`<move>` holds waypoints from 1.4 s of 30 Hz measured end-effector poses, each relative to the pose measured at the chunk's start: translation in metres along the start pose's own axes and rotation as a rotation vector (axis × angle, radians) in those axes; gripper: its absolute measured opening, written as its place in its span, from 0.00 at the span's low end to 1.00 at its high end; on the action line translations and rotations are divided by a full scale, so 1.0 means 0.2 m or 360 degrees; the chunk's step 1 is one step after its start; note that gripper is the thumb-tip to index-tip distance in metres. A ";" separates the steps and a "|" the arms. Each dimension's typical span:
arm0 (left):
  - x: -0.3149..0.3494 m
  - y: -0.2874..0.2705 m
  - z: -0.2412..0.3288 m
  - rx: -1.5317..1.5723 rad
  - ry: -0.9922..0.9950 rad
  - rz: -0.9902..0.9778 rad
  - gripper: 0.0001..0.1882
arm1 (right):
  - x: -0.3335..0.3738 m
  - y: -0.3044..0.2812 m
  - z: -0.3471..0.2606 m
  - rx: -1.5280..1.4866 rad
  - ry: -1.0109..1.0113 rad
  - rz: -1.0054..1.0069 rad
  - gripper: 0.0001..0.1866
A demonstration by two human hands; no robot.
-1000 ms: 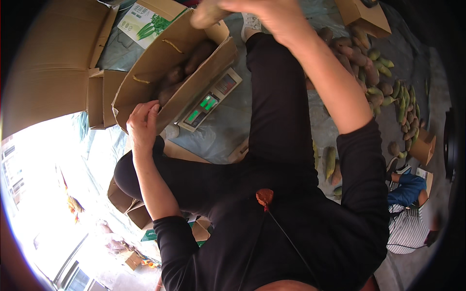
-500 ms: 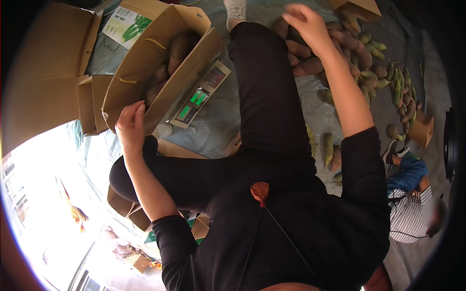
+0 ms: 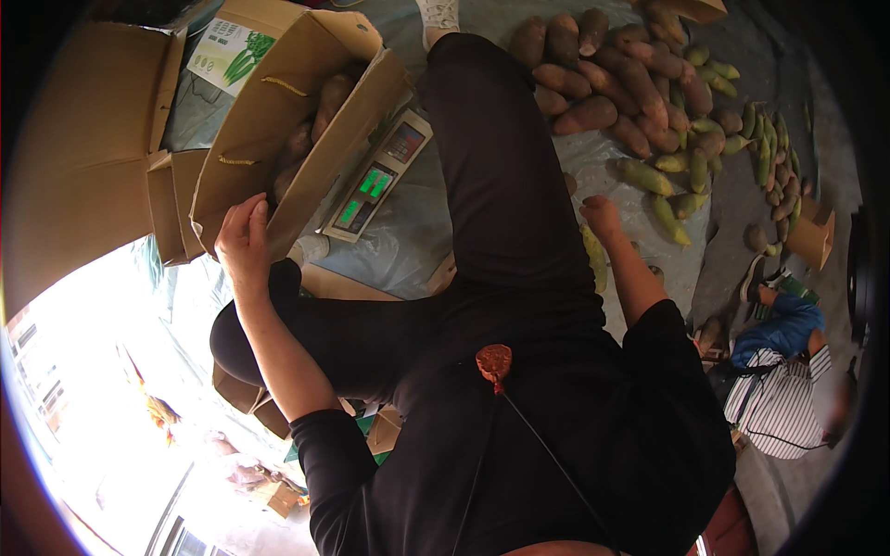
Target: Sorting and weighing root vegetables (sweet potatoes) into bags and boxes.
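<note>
My left hand (image 3: pixel 243 243) pinches the near corner of an open cardboard box (image 3: pixel 320 171), its fingers closed at the rim. Several reddish-brown, radish-like roots (image 3: pixel 331 104) lie inside, partly hidden by the box wall. The box stands on a scale with a lit green display (image 3: pixel 375 183), at the left of my raised leg. On the right, my right hand (image 3: pixel 603 217) is beside my thigh with its fingers curled in; whether anything is in them is hidden. Close to it lie a green radish (image 3: pixel 594 258) and a reddish root (image 3: pixel 569 183) partly behind my leg.
A pile of reddish roots (image 3: pixel 640 88) spreads at the far right, with green radishes (image 3: pixel 667 218) nearer. A large open carton (image 3: pixel 79 148) is at the left. A person in a striped top (image 3: pixel 779 408) sits at the right; a small cardboard box (image 3: pixel 809 233) stands beyond.
My right hand has drawn back from over the root pile to beside my thigh, and its fingers have curled in. The left hand stays at the box corner.
</note>
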State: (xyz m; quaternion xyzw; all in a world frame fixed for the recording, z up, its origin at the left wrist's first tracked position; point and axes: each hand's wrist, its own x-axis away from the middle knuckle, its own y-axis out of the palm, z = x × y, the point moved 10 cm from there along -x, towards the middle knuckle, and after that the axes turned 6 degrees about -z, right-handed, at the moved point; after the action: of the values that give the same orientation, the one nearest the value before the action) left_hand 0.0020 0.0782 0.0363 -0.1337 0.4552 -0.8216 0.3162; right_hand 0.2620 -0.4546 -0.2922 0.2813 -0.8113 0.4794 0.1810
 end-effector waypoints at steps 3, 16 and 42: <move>0.00 0.00 -0.01 0.0019 -0.0001 0.0005 0.07 | 0.04 0.08 0.07 -0.0070 0.0055 -0.0064 0.16; -0.02 0.05 -0.02 0.0008 0.0023 -0.0051 0.08 | 0.04 0.09 0.14 -0.0068 0.0157 -0.0061 0.16; 0.02 -0.26 -0.89 -0.0406 -0.1128 -0.0810 0.41 | -0.04 -0.53 -2.62 0.0060 -0.1034 -0.0601 0.22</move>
State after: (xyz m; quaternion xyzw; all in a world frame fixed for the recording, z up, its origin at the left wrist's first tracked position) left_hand -0.1121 0.2131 -0.0190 -0.5522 0.3691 -0.7140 0.2216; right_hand 0.3474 -0.0323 0.0229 0.5667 -0.7513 0.3381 -0.0059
